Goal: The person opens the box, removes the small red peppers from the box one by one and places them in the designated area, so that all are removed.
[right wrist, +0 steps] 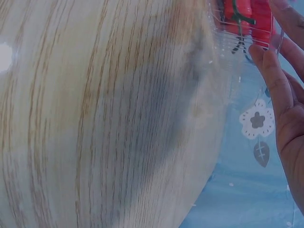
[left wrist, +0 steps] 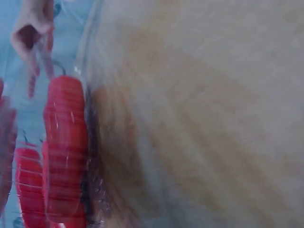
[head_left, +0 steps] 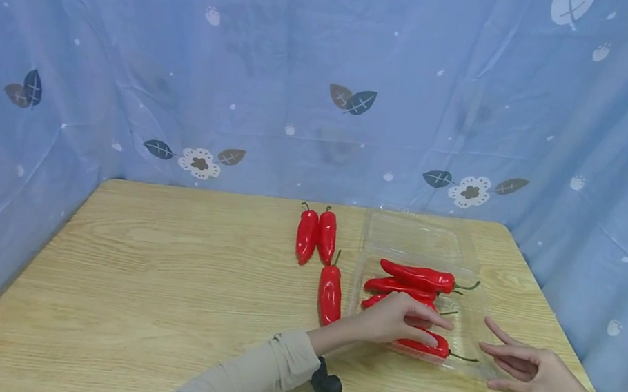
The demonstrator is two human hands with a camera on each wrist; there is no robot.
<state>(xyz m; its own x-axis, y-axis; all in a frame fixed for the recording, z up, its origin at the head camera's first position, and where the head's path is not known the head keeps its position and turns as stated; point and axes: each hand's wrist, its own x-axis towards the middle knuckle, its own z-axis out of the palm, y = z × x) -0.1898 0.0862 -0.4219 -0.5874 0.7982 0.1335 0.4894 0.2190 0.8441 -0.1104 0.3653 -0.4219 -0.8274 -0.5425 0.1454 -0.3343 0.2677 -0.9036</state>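
Red peppers [head_left: 416, 276] in clear box [head_left: 468, 313]; left hand [head_left: 391, 317] above, right hand [head_left: 540, 381] beside, fingers [head_left: 510, 352] apart on both.

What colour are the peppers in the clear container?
The peppers are glossy red, best seen in the head view.

So on my table [head_left: 181, 271] the box [head_left: 468, 332] sits toward the right, lid [head_left: 414, 238] laid back behind it. I count four peppers [head_left: 416, 276] in there, my left hand [head_left: 393, 317] over the front one, my right hand [head_left: 542, 381] by the right end. Left of the box: two peppers [head_left: 306, 237] side by side, third pepper [head_left: 330, 295] in front of them. Curtain [head_left: 302, 47] behind everything
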